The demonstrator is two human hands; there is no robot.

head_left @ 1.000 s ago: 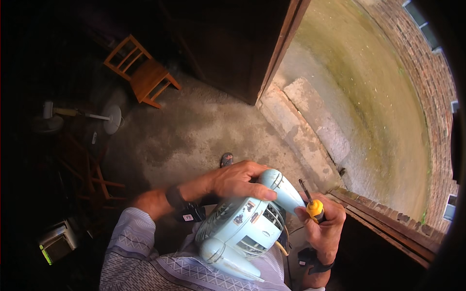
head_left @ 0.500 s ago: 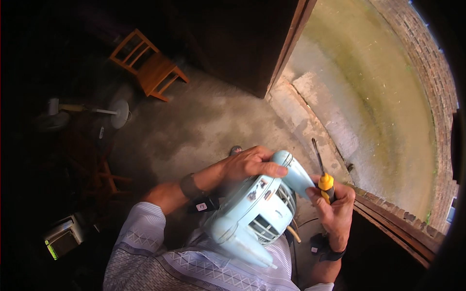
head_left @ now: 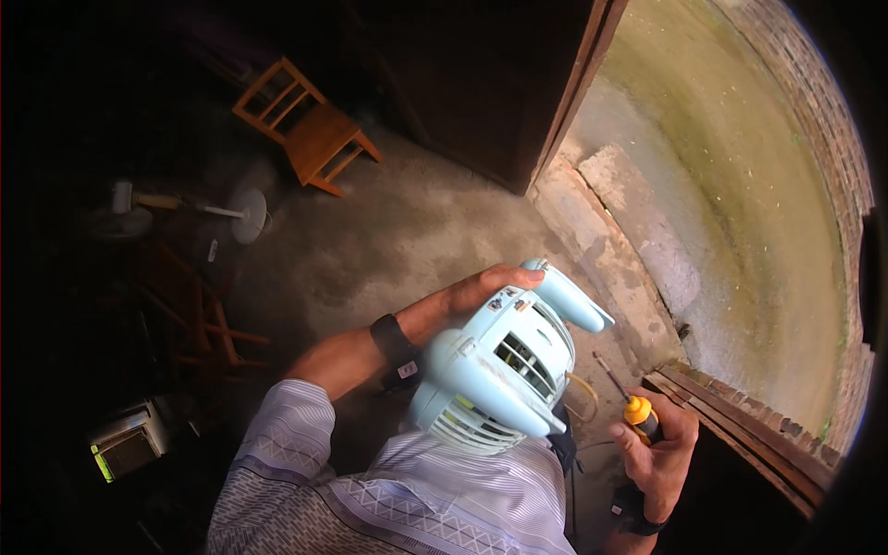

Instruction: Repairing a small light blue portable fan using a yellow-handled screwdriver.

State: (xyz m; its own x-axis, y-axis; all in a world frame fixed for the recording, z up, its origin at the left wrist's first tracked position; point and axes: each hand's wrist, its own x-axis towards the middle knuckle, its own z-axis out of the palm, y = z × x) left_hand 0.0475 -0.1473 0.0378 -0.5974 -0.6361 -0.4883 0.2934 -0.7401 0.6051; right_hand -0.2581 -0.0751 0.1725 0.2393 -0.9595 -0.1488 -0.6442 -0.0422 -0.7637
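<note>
A light blue plastic appliance housing (head_left: 476, 365) with slatted vents and two rounded arms is held in front of my chest, tilted. My left hand (head_left: 486, 285) grips its far upper edge, thumb on top near the base of the far arm. To the right, apart from the housing, my right hand (head_left: 664, 451) is closed round the yellow and black handle of a screwdriver (head_left: 638, 410). Its metal shaft points up and left. A tan cord (head_left: 586, 392) loops out beside the housing's right side. The housing's underside is hidden.
A wooden chair (head_left: 319, 139) stands on the concrete floor (head_left: 370, 250) at the far left. Nearer lie a white round disc on a pole (head_left: 250, 217) and dark wooden furniture (head_left: 217, 328). A dark door (head_left: 472, 83) and a stone threshold (head_left: 615, 240) border the yard at right.
My right hand has drawn away from the housing, rightward and toward me, with the screwdriver. The housing has turned in my left hand, showing more of its near slatted vent.
</note>
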